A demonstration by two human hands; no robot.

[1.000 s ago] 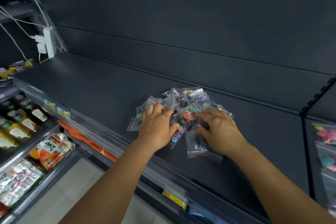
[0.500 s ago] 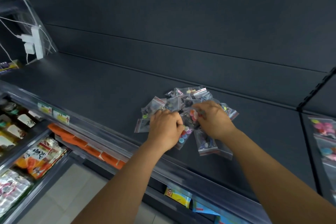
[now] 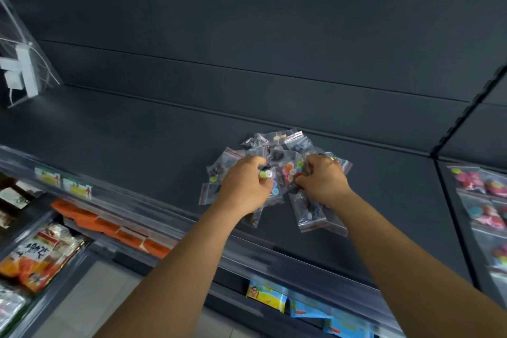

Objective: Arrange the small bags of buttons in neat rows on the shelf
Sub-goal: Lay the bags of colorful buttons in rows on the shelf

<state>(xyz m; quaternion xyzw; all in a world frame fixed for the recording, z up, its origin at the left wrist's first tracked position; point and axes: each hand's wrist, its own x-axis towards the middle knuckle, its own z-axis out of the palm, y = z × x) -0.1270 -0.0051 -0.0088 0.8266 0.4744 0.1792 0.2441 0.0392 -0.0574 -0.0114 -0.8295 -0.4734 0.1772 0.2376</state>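
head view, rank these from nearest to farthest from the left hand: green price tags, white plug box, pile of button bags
1. Pile of button bags: under the left hand, which grips a bag from it.
2. Green price tags: on the shelf edge, to the left.
3. White plug box: far left, up by the back wall.

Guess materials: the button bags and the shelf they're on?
Button bags: thin clear plastic film, glossy; contents show through, glare and crinkles, red zip strips. Shelf: likely painted metal, matte dark grey; even, dull surface. Its front edge strip: clear plastic, glossy.
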